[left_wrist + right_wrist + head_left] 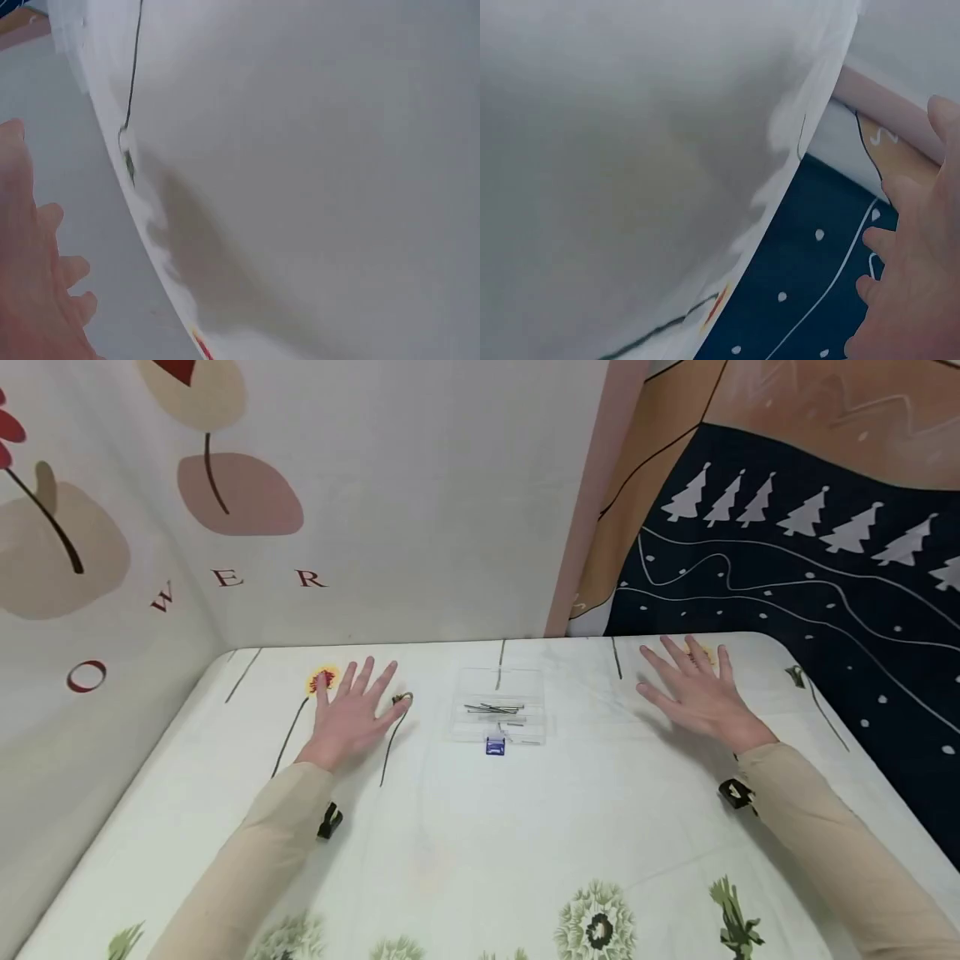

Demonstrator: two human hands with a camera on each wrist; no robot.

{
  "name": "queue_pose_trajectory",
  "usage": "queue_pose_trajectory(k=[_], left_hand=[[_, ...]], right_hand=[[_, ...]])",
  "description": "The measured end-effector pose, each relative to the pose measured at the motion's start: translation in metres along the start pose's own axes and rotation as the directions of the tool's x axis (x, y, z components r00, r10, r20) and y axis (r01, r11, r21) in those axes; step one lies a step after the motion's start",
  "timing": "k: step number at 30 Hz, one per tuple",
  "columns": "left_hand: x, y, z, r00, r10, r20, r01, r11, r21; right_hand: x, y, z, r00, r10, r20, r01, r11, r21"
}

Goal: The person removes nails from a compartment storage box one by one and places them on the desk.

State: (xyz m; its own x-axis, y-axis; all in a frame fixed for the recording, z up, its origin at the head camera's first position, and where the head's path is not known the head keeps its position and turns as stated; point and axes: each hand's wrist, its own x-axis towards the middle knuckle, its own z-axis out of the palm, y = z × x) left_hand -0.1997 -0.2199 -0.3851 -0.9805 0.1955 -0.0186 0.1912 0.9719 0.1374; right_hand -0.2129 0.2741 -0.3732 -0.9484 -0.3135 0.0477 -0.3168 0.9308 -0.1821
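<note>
My left hand [351, 714] is held over the left part of the table, fingers spread and palm down, holding nothing. On the right side my right hand [697, 697] is spread in the same way, also with nothing in it. Between them, toward the back, lies a clear plastic box [460, 727] with a blue clasp [495, 746] at its front. Several thin, dark metal pins [491, 708] lie crossed inside it, with a few shorter pieces nearer the front. In both wrist views, hand shadows fall on the cloth apart from the fingers.
A white tablecloth [450, 835] printed with flowers and stems covers the table. Behind it stands a pale wall covering [420, 510] with printed letters. Dark blue fabric [750, 560] with white trees hangs at the right. A black wrist strap piece [735, 793] shows at the right sleeve.
</note>
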Motion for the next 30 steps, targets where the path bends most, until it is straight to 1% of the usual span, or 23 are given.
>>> queue_pose_trajectory(k=[6, 9, 13, 17, 21, 24, 28, 30], left_hand=[[0.004, 0.018, 0.008, 0.998, 0.061, 0.03, -0.063, 0.997, 0.048], [0.007, 0.028, 0.014, 0.995, 0.092, 0.048, -0.095, 0.994, 0.061], [0.01, 0.044, 0.016, 0.99, 0.12, 0.073, -0.124, 0.991, 0.057], [0.011, 0.057, 0.015, 0.986, 0.146, 0.086, -0.15, 0.987, 0.049], [0.014, 0.062, 0.016, 0.982, 0.154, 0.105, -0.159, 0.986, 0.046], [0.015, 0.062, 0.018, 0.981, 0.146, 0.127, -0.152, 0.987, 0.042], [0.016, 0.063, 0.019, 0.976, 0.149, 0.156, -0.15, 0.989, -0.011], [0.016, 0.063, 0.019, 0.975, 0.157, 0.16, -0.153, 0.987, -0.041]], right_hand=[[0.002, -0.008, 0.006, 0.999, -0.041, 0.001, 0.041, 0.999, 0.013], [0.004, -0.014, 0.007, 0.998, -0.054, 0.018, 0.054, 0.998, 0.032], [0.007, -0.021, 0.008, 0.997, -0.069, 0.028, 0.068, 0.997, 0.044], [0.009, -0.027, 0.012, 0.995, -0.103, 0.012, 0.103, 0.993, 0.057], [0.011, -0.03, 0.016, 0.992, -0.128, -0.001, 0.128, 0.989, 0.074], [0.012, -0.033, 0.018, 0.991, -0.133, -0.008, 0.133, 0.987, 0.085], [0.012, -0.036, 0.02, 0.991, -0.136, -0.004, 0.136, 0.987, 0.091], [0.012, -0.039, 0.02, 0.991, -0.135, 0.0, 0.134, 0.987, 0.093]])
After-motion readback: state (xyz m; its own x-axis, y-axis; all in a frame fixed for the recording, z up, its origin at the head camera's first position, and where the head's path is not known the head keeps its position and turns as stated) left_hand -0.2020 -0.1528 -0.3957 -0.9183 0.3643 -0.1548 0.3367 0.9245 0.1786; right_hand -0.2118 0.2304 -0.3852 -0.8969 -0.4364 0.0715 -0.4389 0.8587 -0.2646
